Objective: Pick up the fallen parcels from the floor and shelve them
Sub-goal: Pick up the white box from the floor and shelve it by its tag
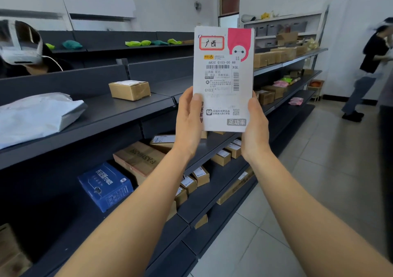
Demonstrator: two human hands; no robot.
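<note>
I hold a flat white parcel (223, 75) upright in front of me, its shipping label with a red-framed stamp and a pink corner facing me. My left hand (189, 117) grips its lower left edge, thumb on the front. Its lower right edge sits in my right hand (255, 126). The parcel hangs in the air in front of the dark grey shelving (131, 111), at about the height of the upper shelf.
On the upper shelf lie a brown carton (129, 89) and a white poly bag (36, 115). Lower shelves hold a blue box (106, 185) and several small cartons. A person wearing a headset (19, 45) is behind the shelving at left; another person (370, 68) stands at right on the tiled floor.
</note>
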